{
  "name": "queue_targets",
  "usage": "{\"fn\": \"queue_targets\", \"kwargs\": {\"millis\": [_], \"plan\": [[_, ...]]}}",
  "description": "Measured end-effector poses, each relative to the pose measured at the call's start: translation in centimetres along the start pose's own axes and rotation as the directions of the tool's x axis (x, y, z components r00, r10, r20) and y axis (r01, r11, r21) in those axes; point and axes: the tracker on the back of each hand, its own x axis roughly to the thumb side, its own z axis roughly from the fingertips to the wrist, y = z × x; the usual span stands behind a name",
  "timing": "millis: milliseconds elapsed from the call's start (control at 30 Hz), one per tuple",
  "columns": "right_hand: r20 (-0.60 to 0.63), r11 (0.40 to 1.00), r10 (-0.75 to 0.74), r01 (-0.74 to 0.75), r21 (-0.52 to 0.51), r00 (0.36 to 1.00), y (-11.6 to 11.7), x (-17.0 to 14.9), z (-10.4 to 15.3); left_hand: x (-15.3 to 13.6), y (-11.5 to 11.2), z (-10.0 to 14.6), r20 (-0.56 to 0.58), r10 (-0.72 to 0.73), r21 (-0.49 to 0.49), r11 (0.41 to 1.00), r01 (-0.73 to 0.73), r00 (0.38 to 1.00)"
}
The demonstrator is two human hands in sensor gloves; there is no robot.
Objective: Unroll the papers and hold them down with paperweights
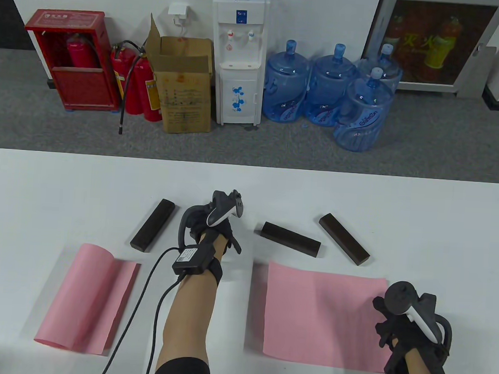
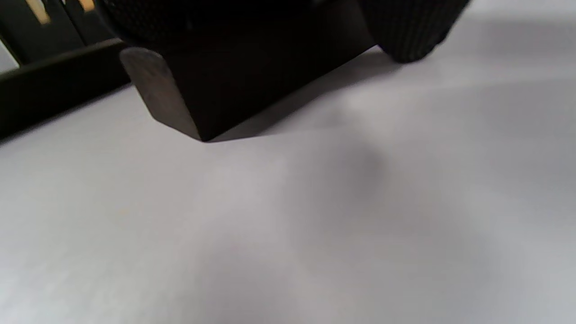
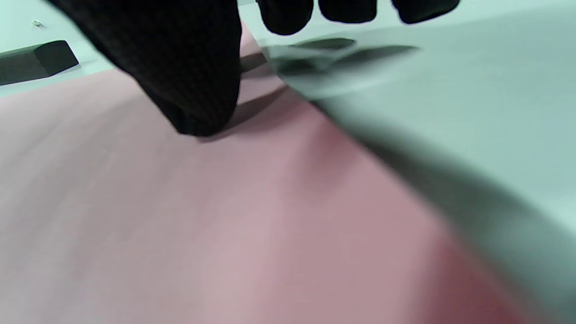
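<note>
Evidently the right hand (image 1: pixel 410 321) presses its fingers on the sheet (image 1: pixel 322 316), lower right, keeping it flat, while the left hand (image 1: pixel 213 223), mid-frame, grips a weight (image 2: pixel 216 90) off the bench (image 1: pixel 63 184).

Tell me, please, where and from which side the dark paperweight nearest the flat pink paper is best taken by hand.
Take the paperweight across its two long sides, near the middle, coming from above. It is a long, narrow bar lying flat on the table, clear of the flat pink paper, so both long sides are free and a mid-length grip should keep it level.
</note>
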Motion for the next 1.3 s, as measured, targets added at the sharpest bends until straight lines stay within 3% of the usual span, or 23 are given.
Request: {"fn": "queue_targets", "kwargs": {"millis": [100, 267, 433, 600, 767, 1000, 1200, 1300], "plan": [[0.002, 1.0, 0.005, -0.005, -0.003, 1.0, 0.0, 0.0, 0.0, 0.4, 0.2, 0.0, 0.033, -0.079, 0.062, 0.995, 0.076, 0.996], [0.005, 1.0, 0.008, -0.008, -0.005, 1.0, 0.0, 0.1, 0.0, -0.1, 0.3, 0.8, 0.039, -0.066, 0.117, 0.991, 0.061, 0.997], [0.016, 1.0, 0.02, -0.02, -0.008, 1.0, 0.0, 0.2, 0.0, -2.2, 2.0, 2.9, 0.057, 0.152, 0.123, 0.98, -0.158, 0.987], [0.021, 1.0, 0.007, -0.007, -0.006, 1.0, 0.0, 0.2, -0.1, -3.0, 5.2, 7.7, 0.188, 0.168, 0.209, 0.956, -0.206, 0.968], [0.034, 1.0, 0.002, -0.002, -0.008, 0.999, 0.1, 0.1, 0.0, -3.2, 6.8, 14.0, 0.362, 0.266, 0.181, 0.92, -0.348, 0.893], [0.068, 1.0, -0.022, 0.022, -0.004, 0.997, 0.2, -0.1, -0.2, -1.2, 5.3, 20.4, 0.49, 0.261, 0.075, 0.938, -0.338, 0.832], [0.077, 1.0, -0.023, 0.024, -0.004, 0.997, 0.2, -0.2, -0.2, 4.0, 2.5, 22.9, 0.526, 0.238, 0.009, 0.959, -0.285, 0.817], [0.08, 1.0, -0.006, 0.006, -0.01, 0.997, 0.3, -0.2, -0.2, 6.7, 0.9, 23.5, 0.511, 0.168, -0.007, 0.981, -0.192, 0.843]]}}
